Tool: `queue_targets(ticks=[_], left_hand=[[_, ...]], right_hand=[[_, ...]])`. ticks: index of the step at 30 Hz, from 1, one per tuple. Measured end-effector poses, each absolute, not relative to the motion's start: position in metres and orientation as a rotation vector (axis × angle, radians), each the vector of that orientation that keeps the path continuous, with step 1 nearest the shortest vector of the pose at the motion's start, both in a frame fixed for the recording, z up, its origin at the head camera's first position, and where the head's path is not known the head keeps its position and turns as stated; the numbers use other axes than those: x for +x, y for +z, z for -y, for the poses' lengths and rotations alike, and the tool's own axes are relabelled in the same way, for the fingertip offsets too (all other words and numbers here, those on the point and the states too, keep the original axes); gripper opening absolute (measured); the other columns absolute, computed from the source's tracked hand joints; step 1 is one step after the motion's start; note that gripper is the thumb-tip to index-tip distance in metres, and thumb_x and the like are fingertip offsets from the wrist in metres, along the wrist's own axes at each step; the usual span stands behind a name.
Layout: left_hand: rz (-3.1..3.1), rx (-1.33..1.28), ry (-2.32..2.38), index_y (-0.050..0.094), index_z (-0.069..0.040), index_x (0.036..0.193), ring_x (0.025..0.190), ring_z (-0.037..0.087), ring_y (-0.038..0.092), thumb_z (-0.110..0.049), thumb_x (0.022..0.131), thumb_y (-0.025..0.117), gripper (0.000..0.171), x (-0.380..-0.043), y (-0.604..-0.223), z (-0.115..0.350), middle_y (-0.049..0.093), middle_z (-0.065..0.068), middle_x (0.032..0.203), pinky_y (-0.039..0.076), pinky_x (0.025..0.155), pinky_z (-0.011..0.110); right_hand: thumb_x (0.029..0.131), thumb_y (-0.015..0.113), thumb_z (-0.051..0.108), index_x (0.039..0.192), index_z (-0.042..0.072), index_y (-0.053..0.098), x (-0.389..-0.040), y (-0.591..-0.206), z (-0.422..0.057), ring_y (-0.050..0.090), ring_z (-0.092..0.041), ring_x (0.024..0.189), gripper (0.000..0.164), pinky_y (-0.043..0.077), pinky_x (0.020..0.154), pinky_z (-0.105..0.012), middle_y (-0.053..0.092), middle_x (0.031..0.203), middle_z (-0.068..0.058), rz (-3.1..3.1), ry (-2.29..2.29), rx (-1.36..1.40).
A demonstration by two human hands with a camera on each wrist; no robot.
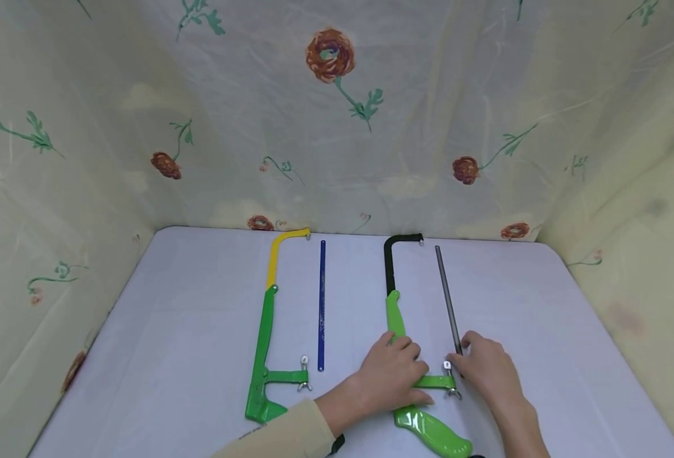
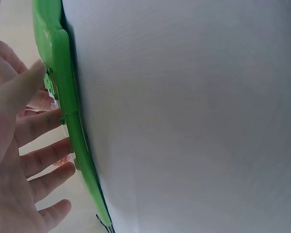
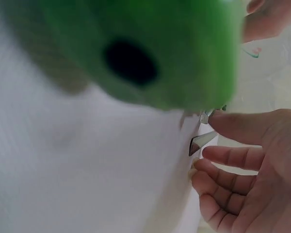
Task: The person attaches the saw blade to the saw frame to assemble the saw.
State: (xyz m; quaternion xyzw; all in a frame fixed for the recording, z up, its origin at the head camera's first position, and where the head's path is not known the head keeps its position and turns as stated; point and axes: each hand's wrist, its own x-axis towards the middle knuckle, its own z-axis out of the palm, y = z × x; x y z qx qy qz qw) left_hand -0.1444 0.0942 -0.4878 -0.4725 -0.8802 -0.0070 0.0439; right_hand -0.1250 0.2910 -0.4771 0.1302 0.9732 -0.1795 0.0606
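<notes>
A light green hacksaw frame (image 1: 395, 315) with a black front arm (image 1: 389, 264) lies on the table without a blade fitted. My left hand (image 1: 391, 372) rests on its middle, and the left wrist view has the spread fingers (image 2: 39, 160) and thumb touching the green body (image 2: 63, 73). Just right of the frame, my right hand (image 1: 491, 369) pinches the near end of a grey hacksaw blade (image 1: 448, 292), beside the frame's wing nut (image 1: 454, 392). In the right wrist view the blade's end (image 3: 202, 141) shows between thumb and fingers, behind the blurred green handle (image 3: 150, 53).
Left of my left hand lie a second hacksaw frame (image 1: 263, 331), green with a yellow front arm, and a blue hacksaw blade (image 1: 322, 305). My left sleeve (image 1: 291, 432) overlaps that frame's handle. Flowered cloth (image 1: 245, 114) hangs around the white table (image 1: 188, 331).
</notes>
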Motion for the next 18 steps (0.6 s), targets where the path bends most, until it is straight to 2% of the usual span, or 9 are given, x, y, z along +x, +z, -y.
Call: queue_targets(ticks=[7,18], left_hand=[[2.676,-1.464,-0.064,0.065,-0.034,0.105,0.109,0.01,0.05,-0.066,0.076,0.056,0.045,-0.145,-0.492,-0.095,0.06,-0.009,0.111,0.039,0.097,0.034],[2.661,-1.427,-0.046,0.063,-0.035,0.109,0.105,0.008,0.052,-0.064,0.075,0.059,0.045,-0.145,-0.493,-0.095,0.059,-0.01,0.109,0.039,0.094,0.031]], right_hand=[[0.08,0.064,0.018,0.095,-0.002,0.058,-0.122,-0.479,-0.286,0.051,-0.019,0.059,0.026,0.038,0.049,-0.027,0.064,0.074,-0.012,-2.941,-0.586,0.443],[0.082,0.058,0.008,0.086,-0.003,0.059,-0.122,-0.481,-0.28,0.054,-0.019,0.057,0.012,0.043,0.049,-0.028,0.063,0.071,-0.014,-2.952,-0.613,0.472]])
